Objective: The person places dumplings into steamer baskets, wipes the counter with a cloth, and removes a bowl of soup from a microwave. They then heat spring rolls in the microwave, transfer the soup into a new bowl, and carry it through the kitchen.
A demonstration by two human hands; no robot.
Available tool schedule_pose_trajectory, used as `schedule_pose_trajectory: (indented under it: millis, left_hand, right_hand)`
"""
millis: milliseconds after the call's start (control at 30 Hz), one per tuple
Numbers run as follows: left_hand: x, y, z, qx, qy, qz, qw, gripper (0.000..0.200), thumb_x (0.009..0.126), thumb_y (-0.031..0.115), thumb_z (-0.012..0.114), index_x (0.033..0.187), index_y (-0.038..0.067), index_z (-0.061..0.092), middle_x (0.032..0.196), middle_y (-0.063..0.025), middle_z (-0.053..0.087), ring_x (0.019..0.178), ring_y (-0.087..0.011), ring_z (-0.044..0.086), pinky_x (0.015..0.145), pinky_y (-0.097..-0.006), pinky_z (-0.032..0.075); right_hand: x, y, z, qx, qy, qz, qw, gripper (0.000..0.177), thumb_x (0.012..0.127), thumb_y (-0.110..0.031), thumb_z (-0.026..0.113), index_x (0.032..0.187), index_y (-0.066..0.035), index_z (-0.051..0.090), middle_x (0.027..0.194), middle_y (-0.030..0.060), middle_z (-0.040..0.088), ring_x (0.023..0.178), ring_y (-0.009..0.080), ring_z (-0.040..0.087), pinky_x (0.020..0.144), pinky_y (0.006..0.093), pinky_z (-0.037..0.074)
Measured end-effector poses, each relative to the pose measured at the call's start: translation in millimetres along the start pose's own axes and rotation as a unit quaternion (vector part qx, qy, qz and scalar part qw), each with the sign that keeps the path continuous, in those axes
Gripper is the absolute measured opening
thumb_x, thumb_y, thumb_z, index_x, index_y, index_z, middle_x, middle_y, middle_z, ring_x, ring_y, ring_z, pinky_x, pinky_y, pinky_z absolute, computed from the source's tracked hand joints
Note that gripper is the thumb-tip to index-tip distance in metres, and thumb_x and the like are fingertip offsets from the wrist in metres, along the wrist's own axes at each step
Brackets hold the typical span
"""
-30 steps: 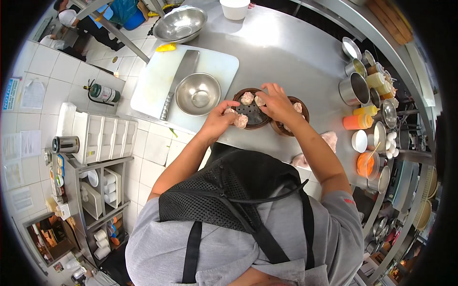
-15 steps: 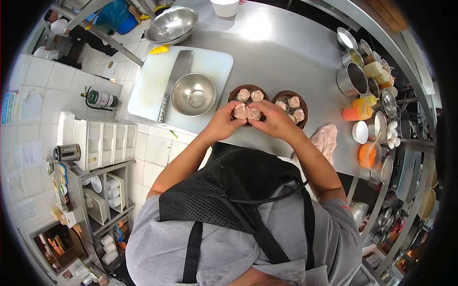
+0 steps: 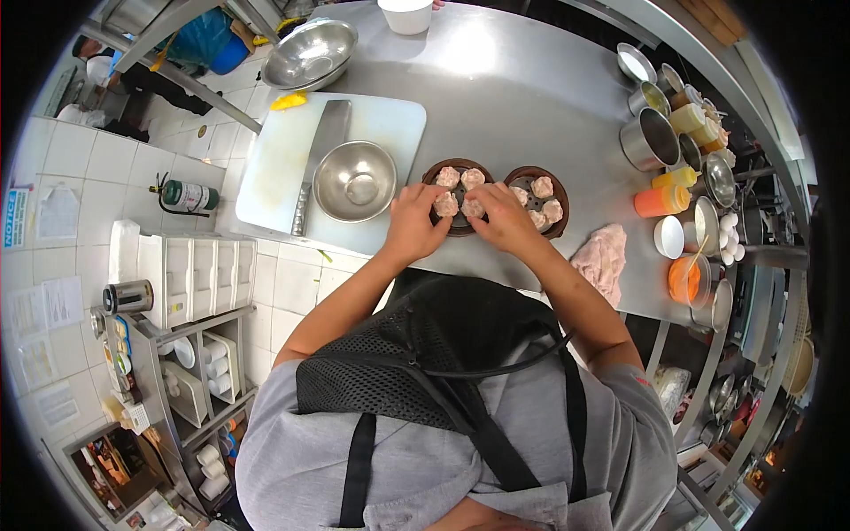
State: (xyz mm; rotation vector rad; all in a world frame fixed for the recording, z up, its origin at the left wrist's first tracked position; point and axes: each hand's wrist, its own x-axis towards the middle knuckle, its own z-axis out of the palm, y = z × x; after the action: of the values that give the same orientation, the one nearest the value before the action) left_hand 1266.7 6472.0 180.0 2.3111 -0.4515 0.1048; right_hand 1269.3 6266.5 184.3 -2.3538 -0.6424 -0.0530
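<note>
A round dark steamer basket (image 3: pixel 483 169) with several pale pink dumplings stands on the steel table. My left hand (image 3: pixel 414 220) reaches over its left side, fingers closed around the front left dumpling (image 3: pixel 445 204). At the front right, my right hand (image 3: pixel 506 219) has its fingertips on another dumpling (image 3: pixel 474 208), partly covered by the fingers. Two more dumplings lie at the back of this basket. Just to the right is a second basket (image 3: pixel 565 199), also with several dumplings, partly behind my right hand.
Left of the baskets, a white cutting board (image 3: pixel 265 168) holds a cleaver (image 3: pixel 328 133) and a metal bowl (image 3: pixel 355 180). A pink cloth (image 3: pixel 602 263) lies right. Bottles and pots line the right edge; a person (image 3: pixel 146 80) stands far back left.
My hands have moved slightly apart, each with a dumpling. The two front dumplings, pressed together before, now sit apart in the basket. The view has shifted a little.
</note>
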Motion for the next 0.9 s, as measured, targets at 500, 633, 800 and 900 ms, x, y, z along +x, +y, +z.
schedule_pose_trajectory:
  millis: [500, 633, 800, 900]
  left_hand:
    - [-21.6, 6.5, -5.0, 0.020, 0.066, 0.027, 0.997, 0.049, 0.075, 0.017, 0.068, 0.118, 0.001, 0.051, 0.110, -0.0205, 0.054, 0.101, -0.0363, 0.052, 0.088, -0.0436, 0.042]
    - [-30.2, -3.9, 4.5, -0.027, 0.019, -0.052, 0.998, 0.053, 0.076, 0.014, 0.066, 0.121, -0.004, 0.046, 0.114, -0.0243, 0.049, 0.102, -0.0391, 0.051, 0.088, -0.0431, 0.044]
    - [-27.3, -2.4, 6.8, -0.083, 0.015, -0.120, 0.989, 0.061, 0.077, 0.014, 0.067, 0.128, -0.005, 0.040, 0.113, -0.0239, 0.048, 0.098, -0.0369, 0.054, 0.085, -0.0414, 0.047]
    - [-27.8, -6.8, 9.0, -0.089, 0.017, -0.123, 0.988, 0.066, 0.076, 0.015, 0.068, 0.131, -0.006, 0.037, 0.113, -0.0239, 0.048, 0.095, -0.0349, 0.056, 0.082, -0.0405, 0.048]
  right_hand:
    - [-54.6, 74.9, -75.3, -0.181, 0.215, 0.164, 0.945, 0.033, 0.081, -0.016, 0.065, 0.110, -0.001, 0.059, 0.104, 0.0184, 0.063, 0.095, 0.0333, 0.059, 0.086, 0.0416, 0.046]
    - [-69.0, 91.9, -84.4, 0.069, 0.043, 0.437, 0.896, 0.039, 0.083, -0.021, 0.060, 0.115, 0.002, 0.058, 0.106, 0.0248, 0.062, 0.081, 0.0325, 0.065, 0.070, 0.0398, 0.053]
    - [-70.2, 118.2, -70.7, 0.157, 0.021, 0.427, 0.890, 0.037, 0.081, -0.016, 0.056, 0.112, 0.004, 0.059, 0.086, 0.0225, 0.066, 0.061, 0.0249, 0.065, 0.054, 0.0344, 0.053]
    - [-66.3, 113.2, -85.1, 0.050, 0.017, 0.376, 0.925, 0.033, 0.080, -0.014, 0.056, 0.106, 0.005, 0.062, 0.070, 0.0162, 0.065, 0.058, 0.0208, 0.064, 0.054, 0.0331, 0.053]
